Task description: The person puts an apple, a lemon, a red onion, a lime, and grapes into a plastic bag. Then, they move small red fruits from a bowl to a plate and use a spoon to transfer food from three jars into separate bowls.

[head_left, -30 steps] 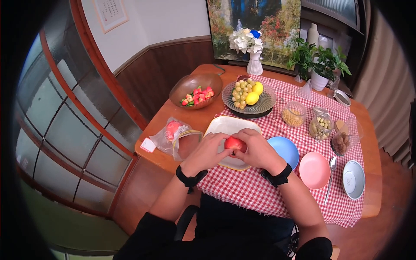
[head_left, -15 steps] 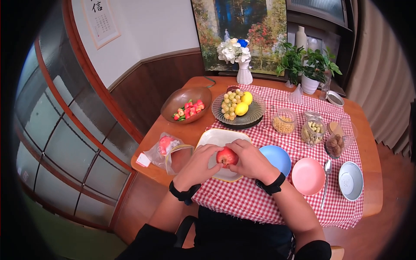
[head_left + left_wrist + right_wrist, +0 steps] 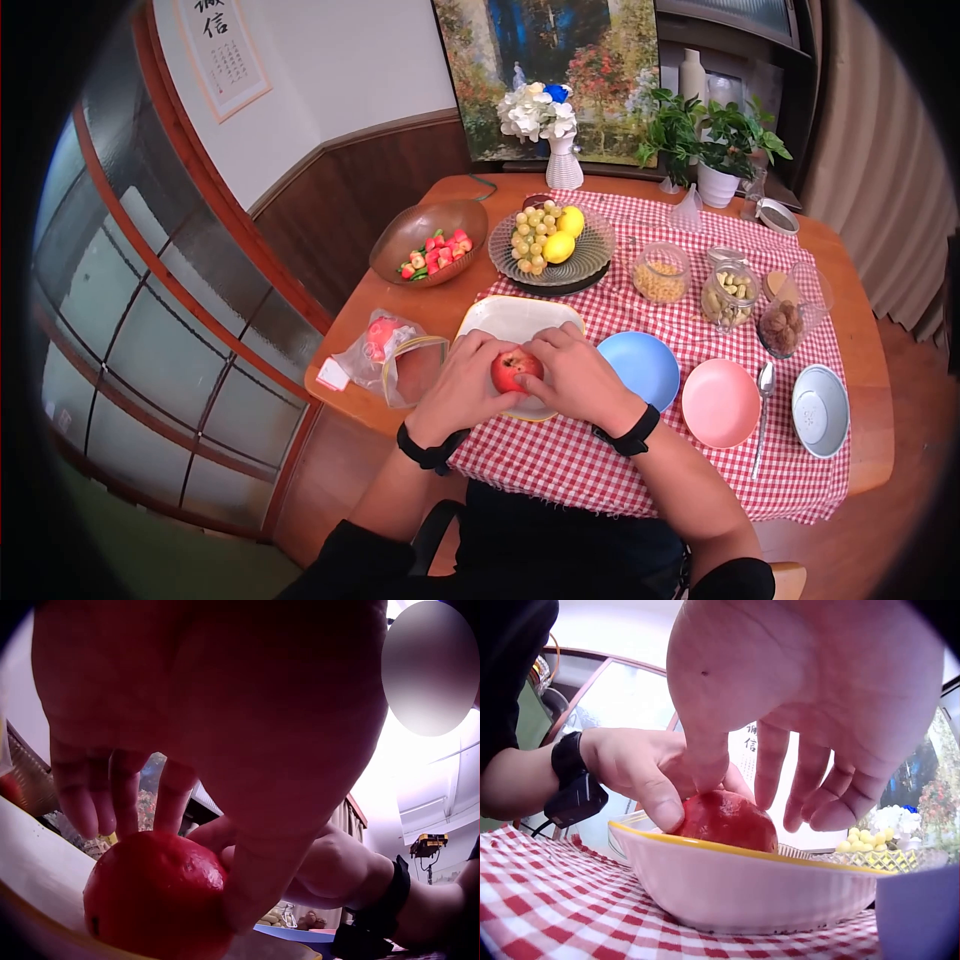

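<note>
A shiny red apple [image 3: 516,370] is held between both hands over the white dish [image 3: 503,316], its stem end facing up in the head view. The left hand [image 3: 462,382] grips its left side with thumb and fingers. The right hand [image 3: 577,374] holds the other side, its thumb lying across the apple's front. In the right wrist view the apple [image 3: 731,821] shows just above the yellow rim of the dish [image 3: 742,889]. The left wrist view shows the apple [image 3: 157,896] close up, under the fingers.
Left of the dish lies a plastic bag [image 3: 378,345] with a red item. Behind stand a brown bowl [image 3: 400,245] and a glass fruit bowl [image 3: 590,262]. Rightward are a blue plate [image 3: 640,370], a pink plate [image 3: 721,403], a spoon [image 3: 763,420], a grey bowl [image 3: 820,410] and several jars.
The apple has turned in the hands, so its stem hollow now points up instead of toward the person. Both hands still hold it over the dish. The head view has shifted slightly.
</note>
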`<state>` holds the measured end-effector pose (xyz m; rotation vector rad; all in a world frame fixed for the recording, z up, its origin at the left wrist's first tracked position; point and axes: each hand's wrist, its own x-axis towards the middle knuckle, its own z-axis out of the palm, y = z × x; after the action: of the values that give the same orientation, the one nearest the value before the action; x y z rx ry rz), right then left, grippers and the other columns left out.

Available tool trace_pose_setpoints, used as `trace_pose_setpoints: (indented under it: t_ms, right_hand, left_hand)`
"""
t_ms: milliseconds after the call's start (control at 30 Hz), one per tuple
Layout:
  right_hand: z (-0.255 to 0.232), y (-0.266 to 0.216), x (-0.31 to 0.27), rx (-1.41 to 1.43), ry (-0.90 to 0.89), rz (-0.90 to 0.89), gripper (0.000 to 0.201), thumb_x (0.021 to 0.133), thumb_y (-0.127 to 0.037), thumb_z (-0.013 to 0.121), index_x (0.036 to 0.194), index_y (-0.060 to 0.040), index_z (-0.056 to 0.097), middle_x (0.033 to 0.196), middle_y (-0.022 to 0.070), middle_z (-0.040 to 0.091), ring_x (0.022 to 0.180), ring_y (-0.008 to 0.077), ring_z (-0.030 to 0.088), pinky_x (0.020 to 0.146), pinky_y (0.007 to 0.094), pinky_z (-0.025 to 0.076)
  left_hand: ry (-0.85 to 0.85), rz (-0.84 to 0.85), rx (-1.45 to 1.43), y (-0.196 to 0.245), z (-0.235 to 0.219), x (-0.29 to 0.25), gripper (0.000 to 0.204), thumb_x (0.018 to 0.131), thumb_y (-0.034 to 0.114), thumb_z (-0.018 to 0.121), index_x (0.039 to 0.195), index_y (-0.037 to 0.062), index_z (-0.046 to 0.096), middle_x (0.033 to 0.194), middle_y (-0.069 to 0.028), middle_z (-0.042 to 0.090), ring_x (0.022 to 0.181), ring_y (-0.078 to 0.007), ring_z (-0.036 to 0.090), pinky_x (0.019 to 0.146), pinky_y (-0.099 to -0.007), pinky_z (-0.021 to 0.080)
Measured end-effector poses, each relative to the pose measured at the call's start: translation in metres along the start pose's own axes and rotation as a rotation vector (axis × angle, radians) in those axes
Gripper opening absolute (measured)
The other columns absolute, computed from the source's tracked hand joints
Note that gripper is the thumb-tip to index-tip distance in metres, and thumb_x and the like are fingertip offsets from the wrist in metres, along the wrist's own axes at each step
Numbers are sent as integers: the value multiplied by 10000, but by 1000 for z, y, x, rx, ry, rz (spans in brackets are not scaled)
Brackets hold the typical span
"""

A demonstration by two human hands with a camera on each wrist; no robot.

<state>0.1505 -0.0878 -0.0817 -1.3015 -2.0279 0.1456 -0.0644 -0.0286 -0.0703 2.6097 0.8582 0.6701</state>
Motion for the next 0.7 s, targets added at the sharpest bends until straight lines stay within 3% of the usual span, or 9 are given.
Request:
trace_pose_setpoints:
  t_ms: [100, 233, 333, 433, 533, 600, 633, 700]
  right_hand:
    - [0, 0, 1, 107, -30, -61, 443, 807, -156, 730, 1229, -31, 682, 1200, 151, 684, 1099, 347, 595, 998, 430, 518]
    - [-4, -4, 0, 117, -23, -84, 509, 766, -93, 721, 1267, -23, 656, 1197, 136, 685, 1111, 349, 585, 1003, 421, 519]
    - [-5, -1, 0, 116, -29, -91, 568, 744, -69, 732, 1301, -41, 626, 1210, 132, 678, 1109, 351, 578, 984, 423, 518]
    - [-13, -4, 0, 149, -98, 24, 593, 733, -64, 731, 1314, -51, 608, 1193, 137, 685, 1085, 356, 582, 947, 432, 521]
    - [-10, 1, 1, 124, -154, 32, 625, 725, -94, 790, 1319, -87, 597, 1158, 168, 694, 1075, 396, 571, 950, 456, 508]
    - [-12, -1, -1, 85, -192, 124, 555, 772, -152, 800, 1291, -61, 629, 1137, 190, 696, 1063, 390, 570, 956, 446, 505]
    - [-10, 1, -2, 83, -188, 128, 555, 772, -152, 800, 1291, -61, 629, 1137, 190, 696, 1063, 390, 570, 956, 446, 505]
    - [-2, 6, -4, 41, -44, 54, 494, 822, -230, 802, 1246, -19, 664, 1137, 210, 681, 1080, 387, 574, 961, 448, 507]
  left_hand:
    - [67, 4, -17, -5, 1, 2, 683, 720, 225, 890, 1310, 32, 606, 1244, -161, 638, 1123, -324, 615, 980, -409, 502]
    - [91, -54, -86, -6, -1, 2, 641, 771, 247, 882, 1308, 23, 614, 1206, -158, 672, 1055, -296, 644, 934, -392, 522]
    - [-5, -122, -142, -7, -5, 4, 580, 851, 291, 839, 1311, 15, 620, 1177, -164, 690, 1020, -273, 655, 879, -371, 538]
    - [-111, -141, -107, 1, -11, 10, 525, 922, 318, 777, 1321, 16, 619, 1139, -162, 698, 1003, -267, 655, 829, -357, 543]
    - [-192, -202, -175, -4, -6, 12, 479, 965, 318, 729, 1326, 20, 625, 1183, -163, 682, 1006, -262, 652, 806, -350, 542]
    - [-13, -61, -121, -8, -1, 11, 461, 979, 301, 716, 1331, 18, 626, 1229, -152, 664, 1015, -255, 651, 803, -335, 540]
    - [-16, -55, -122, -5, -4, 12, 461, 979, 301, 716, 1331, 18, 626, 1229, -152, 664, 1015, -255, 651, 803, -335, 540]
    - [-60, -69, -145, 5, -16, 12, 467, 964, 294, 733, 1332, 27, 629, 1257, -142, 648, 1021, -251, 650, 801, -329, 540]
